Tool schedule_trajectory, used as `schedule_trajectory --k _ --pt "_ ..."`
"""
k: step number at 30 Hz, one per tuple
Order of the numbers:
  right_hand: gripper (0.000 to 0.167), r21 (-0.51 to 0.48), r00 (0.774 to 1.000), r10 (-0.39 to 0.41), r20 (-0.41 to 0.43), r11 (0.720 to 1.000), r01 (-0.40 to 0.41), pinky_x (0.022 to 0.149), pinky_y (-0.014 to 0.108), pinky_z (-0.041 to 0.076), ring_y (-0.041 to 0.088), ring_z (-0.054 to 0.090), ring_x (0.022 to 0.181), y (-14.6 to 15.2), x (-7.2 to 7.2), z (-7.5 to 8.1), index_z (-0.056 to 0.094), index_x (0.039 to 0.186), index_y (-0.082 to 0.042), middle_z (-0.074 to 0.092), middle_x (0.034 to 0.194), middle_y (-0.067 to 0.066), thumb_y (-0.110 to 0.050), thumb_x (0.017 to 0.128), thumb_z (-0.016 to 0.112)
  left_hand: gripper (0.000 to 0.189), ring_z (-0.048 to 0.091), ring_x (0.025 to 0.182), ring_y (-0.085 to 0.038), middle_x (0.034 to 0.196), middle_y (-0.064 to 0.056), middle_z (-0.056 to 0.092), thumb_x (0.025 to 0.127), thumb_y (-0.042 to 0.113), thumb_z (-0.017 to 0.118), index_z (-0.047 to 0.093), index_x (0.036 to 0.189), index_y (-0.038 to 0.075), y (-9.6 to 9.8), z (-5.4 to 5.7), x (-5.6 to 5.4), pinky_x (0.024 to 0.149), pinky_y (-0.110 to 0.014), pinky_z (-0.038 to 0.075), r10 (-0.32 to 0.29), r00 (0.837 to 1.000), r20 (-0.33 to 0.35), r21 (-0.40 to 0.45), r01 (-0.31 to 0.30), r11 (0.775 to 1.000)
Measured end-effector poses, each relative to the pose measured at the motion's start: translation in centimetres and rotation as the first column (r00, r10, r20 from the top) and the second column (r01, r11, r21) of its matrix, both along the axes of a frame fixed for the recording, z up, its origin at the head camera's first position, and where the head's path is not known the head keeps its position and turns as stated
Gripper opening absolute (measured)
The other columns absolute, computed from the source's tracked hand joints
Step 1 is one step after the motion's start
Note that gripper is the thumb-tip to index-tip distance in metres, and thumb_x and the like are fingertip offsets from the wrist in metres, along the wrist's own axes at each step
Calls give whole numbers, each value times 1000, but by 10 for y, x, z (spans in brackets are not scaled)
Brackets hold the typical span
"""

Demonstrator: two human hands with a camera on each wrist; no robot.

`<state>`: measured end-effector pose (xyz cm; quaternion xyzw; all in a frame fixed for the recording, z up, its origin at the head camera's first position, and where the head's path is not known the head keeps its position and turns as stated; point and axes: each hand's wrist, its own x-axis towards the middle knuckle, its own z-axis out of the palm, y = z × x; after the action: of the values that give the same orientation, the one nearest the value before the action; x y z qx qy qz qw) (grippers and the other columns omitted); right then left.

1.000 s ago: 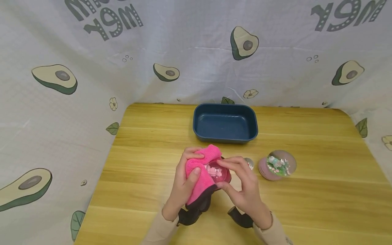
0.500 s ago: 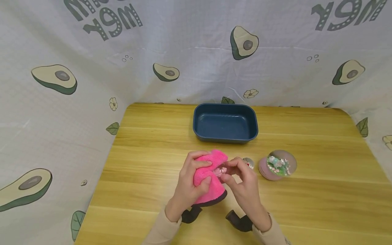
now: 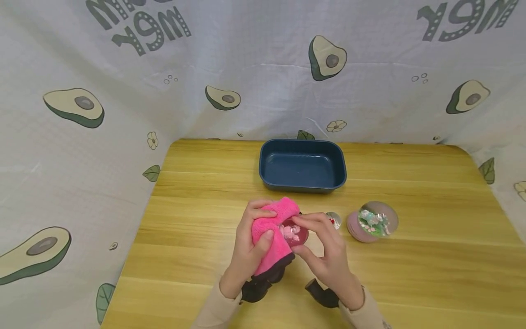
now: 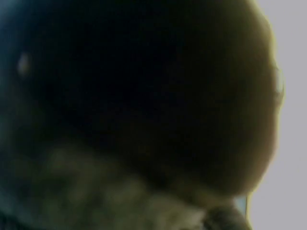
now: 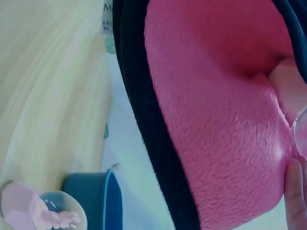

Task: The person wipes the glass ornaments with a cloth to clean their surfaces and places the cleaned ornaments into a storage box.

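In the head view my left hand [image 3: 248, 244] grips a fuzzy pink cloth [image 3: 273, 251] with a dark border, folded round a small snow globe [image 3: 293, 232]. Its clear dome, with a pink figure inside, shows at the cloth's right side; the cloth hides much of the rest. My right hand [image 3: 330, 251] pinches the dome between fingers and thumb from the right. The right wrist view has the cloth [image 5: 216, 120] close up, a sliver of the dome [image 5: 301, 132] and a fingertip at the right edge. The left wrist view is dark and blurred.
A blue basin [image 3: 302, 188] stands beyond my hands on the wooden table [image 3: 197, 183]. To the right is a larger snow globe [image 3: 371, 222] on a pink base. A smaller clear globe [image 3: 334, 220] sits partly behind my right hand. A patterned curtain [image 3: 263, 55] surrounds the table.
Half a second ago the cloth and globe were shifted right, with the dome mostly covered. Now they are back to the left, and more of the dome shows. The basin and other globes have stayed put.
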<state>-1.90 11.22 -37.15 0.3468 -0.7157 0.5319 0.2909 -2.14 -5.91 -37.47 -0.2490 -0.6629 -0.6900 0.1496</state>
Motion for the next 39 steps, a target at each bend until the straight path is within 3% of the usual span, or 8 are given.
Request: schedule_trajectory --k 7,13,17,21,24,27,32,39 --pt "51 -43 994 -70 81 996 74 74 15 49 13 55 78 -4 4 -7 59 101 13 57 86 14 -37 92 60 31 53 107 -32 118 -18 50 96 32 48 50 109 4 3 -1 -2 85 -37 52 48 975 -219 -163 -85 983" --pt "46 -24 949 -146 279 987 159 62 14 49 8 56 68 -3 8 -6 58 92 4 60 79 6 -42 92 59 28 54 109 -31 120 -18 48 97 30 47 48 110 5 4 -1 -3 88 -35 51 11 942 -336 -273 -108 956" --pt "48 -26 942 -140 304 988 155 64 15 49 9 56 68 -3 8 -4 60 96 3 62 82 8 -44 90 61 31 53 109 -31 119 -18 49 96 32 48 49 109 4 6 -5 -2 88 -37 51 40 967 -253 -206 -94 974" --pt "56 -53 966 -62 251 996 78 76 16 50 12 58 85 -2 5 -5 60 109 8 62 97 16 -44 89 62 35 51 112 -31 122 -17 49 93 33 53 50 110 2 7 -6 0 86 -40 52 48 998 -34 -15 -48 999" --pt "57 -56 982 3 187 998 8 83 18 49 16 57 98 -1 3 -6 57 116 12 59 106 20 -38 90 64 39 47 117 -32 127 -15 47 91 32 56 48 113 1 4 -6 1 85 -40 52 14 994 111 91 -24 996" --pt "56 -34 992 32 126 999 -28 87 20 48 18 56 103 0 2 -5 56 119 13 58 111 21 -33 89 66 40 43 120 -33 131 -13 45 91 31 56 47 115 0 -1 -3 2 87 -40 52 -16 982 186 117 -6 993" --pt "54 -2 998 41 44 999 -41 86 19 47 20 57 103 4 0 -3 57 119 11 60 110 20 -31 87 69 40 41 122 -35 132 -13 43 91 29 55 47 116 -1 -4 2 2 88 -41 51 -64 977 204 123 39 992" --pt "53 -33 995 67 80 997 -64 80 18 49 17 57 96 8 -2 -7 57 114 13 60 107 19 -31 87 70 40 46 117 -33 126 -16 46 92 33 54 49 114 1 2 -2 1 85 -41 53 -40 996 85 39 37 999"
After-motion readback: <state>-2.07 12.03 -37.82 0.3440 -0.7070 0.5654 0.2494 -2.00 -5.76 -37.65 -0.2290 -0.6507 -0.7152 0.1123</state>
